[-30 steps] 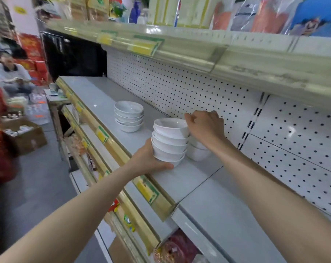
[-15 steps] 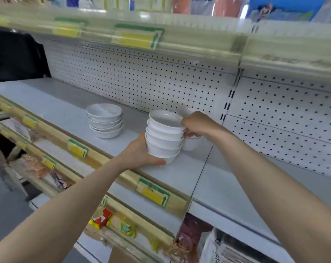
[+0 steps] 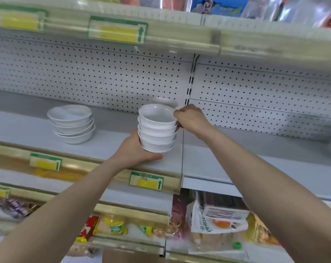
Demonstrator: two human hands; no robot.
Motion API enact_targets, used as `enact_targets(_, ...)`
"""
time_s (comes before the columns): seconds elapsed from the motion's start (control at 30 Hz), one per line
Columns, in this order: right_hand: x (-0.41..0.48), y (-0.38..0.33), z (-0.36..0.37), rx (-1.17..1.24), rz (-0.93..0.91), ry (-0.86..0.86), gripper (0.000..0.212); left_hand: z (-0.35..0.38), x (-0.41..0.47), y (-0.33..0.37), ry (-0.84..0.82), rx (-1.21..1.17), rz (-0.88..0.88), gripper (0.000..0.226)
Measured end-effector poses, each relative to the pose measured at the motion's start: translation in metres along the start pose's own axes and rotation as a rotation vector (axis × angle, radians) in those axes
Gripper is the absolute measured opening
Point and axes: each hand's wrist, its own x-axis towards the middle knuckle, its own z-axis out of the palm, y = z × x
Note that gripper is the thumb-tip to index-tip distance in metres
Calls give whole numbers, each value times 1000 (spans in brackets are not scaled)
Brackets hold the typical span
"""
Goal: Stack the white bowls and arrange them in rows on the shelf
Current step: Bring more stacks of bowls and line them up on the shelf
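A stack of several white bowls (image 3: pixel 157 130) sits at the middle of the grey shelf (image 3: pixel 111 149). My left hand (image 3: pixel 134 150) cups the bottom bowls from the left and below. My right hand (image 3: pixel 189 118) pinches the rim of the stack on its right side. Behind the stack, the rim of another white bowl (image 3: pixel 163 101) shows, mostly hidden. A second stack of white bowls (image 3: pixel 71 123) stands on the shelf to the left, with no hand on it.
A pegboard wall (image 3: pixel 104 76) backs the shelf, and an upper shelf edge (image 3: pixel 161 40) with price tags hangs above. Bare shelf runs to the right (image 3: pixel 255 158). Packaged goods (image 3: pixel 214 221) fill the shelves below.
The view has swung right and closer to the shelf. Both hands stay on the bowl stack, which looks raised slightly; my right hand now pinches the stack's right rim instead of reaching behind it.
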Motion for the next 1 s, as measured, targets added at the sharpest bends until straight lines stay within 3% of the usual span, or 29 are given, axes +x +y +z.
enact_targets(0.17, -13, 11, -31, 16, 55, 123, 23, 15, 0, 28, -67, -85, 135, 61)
enact_targets(0.37, -33, 49, -79, 24, 107, 198, 25, 60, 12, 61, -139, -81, 200, 82)
enact_targets(0.53, -51, 101, -128, 2, 150, 272, 26, 119, 16, 103, -219, -112, 254, 54)
enact_targets(1.0, -79, 245, -273, -78, 219, 375, 24, 299, 29, 215, -309, -196, 307, 68)
